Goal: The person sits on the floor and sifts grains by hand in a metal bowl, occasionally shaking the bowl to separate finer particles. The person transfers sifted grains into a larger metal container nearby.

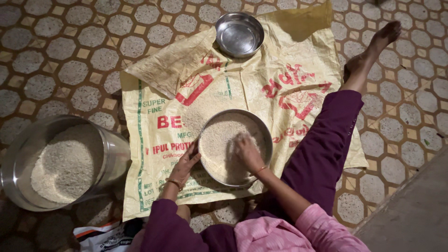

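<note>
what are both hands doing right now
Left hand: open, fingers resting against the rim of the steel plate.
Right hand: open, palm down in the grain on the plate, holding nothing.

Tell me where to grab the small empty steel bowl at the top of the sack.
Grip the small steel bowl by its thin raised rim, coming from above on the near edge. It sits upright and empty on the yellow sack, with low sloping walls, so fingers can probably hook over the rim, thumb inside.
</note>
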